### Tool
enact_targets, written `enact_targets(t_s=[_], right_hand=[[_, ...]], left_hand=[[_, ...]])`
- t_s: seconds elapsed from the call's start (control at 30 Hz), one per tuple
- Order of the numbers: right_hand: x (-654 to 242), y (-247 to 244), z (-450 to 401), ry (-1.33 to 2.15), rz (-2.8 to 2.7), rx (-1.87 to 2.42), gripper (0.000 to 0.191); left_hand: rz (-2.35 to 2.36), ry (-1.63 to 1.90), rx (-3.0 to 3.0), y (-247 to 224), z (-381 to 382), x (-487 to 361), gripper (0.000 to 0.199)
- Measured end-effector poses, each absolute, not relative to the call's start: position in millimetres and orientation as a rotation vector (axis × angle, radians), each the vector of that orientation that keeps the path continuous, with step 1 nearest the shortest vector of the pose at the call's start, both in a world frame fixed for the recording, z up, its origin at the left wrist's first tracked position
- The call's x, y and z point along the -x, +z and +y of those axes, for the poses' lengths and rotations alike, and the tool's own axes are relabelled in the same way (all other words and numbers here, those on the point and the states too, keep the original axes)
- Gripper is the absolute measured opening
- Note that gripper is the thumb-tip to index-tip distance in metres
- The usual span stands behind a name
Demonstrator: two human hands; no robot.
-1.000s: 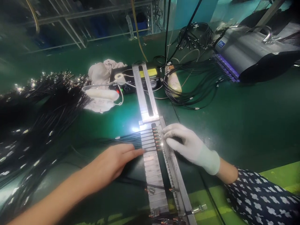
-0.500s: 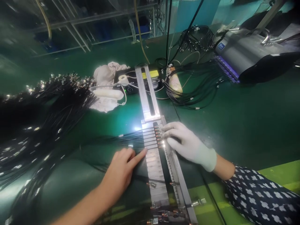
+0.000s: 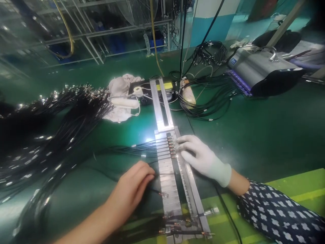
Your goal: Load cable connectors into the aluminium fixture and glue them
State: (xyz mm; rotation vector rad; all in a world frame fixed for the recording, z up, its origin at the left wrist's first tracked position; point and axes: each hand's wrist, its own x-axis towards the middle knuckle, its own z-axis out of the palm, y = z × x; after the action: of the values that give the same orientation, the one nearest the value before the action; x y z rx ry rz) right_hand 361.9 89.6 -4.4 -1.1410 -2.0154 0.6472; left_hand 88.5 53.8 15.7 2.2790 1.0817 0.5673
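Observation:
A slotted metal fixture point(image 3: 169, 184) runs down the middle, with several thin black cables point(image 3: 144, 145) lying across its upper slots, their stripped copper ends at the dark channel. My left hand point(image 3: 137, 179), bare, is at the fixture's left edge with fingers pressed together; a thin dark cable seems to pass at its fingertips. My right hand point(image 3: 200, 156), in a white glove, rests at the right rail with fingertips by the cable ends, fingers somewhat spread. A loose cable end point(image 3: 164, 195) lies lower on the fixture. More cable ends point(image 3: 167, 231) lie at the bottom.
A big bundle of black cables point(image 3: 63, 135) covers the left. Behind the fixture are a black control box point(image 3: 146, 100), a white cloth point(image 3: 119, 86) and a wrapped bottle-like object point(image 3: 188, 95). A grey machine point(image 3: 264, 69) with purple light stands at the back right.
My left hand has drawn its pointing index finger back from the fixture and curled it in, slightly lower. My right hand stays by the cable ends. The view has shifted a little.

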Motion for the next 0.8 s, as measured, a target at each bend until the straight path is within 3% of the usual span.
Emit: enact_targets(t_s=[0.33, 0.67, 0.8], right_hand=[[-362.8, -2.5, 93.7, 0.697, -1.985, 1.125, 0.019], [-363.4, -0.9, 95.7, 0.751, -1.962, 1.13, 0.019], [-362.9, -1.3, 97.2, 0.784, -1.965, 1.14, 0.019]], left_hand=[[0.94, 0.377, -2.681, 13.4, 82.9, -73.1, 0.038], [0.904, 0.414, -2.702, 2.2, 85.5, -82.1, 0.037], [1.135, 0.555, -2.866, -9.3, 69.3, -82.2, 0.042]])
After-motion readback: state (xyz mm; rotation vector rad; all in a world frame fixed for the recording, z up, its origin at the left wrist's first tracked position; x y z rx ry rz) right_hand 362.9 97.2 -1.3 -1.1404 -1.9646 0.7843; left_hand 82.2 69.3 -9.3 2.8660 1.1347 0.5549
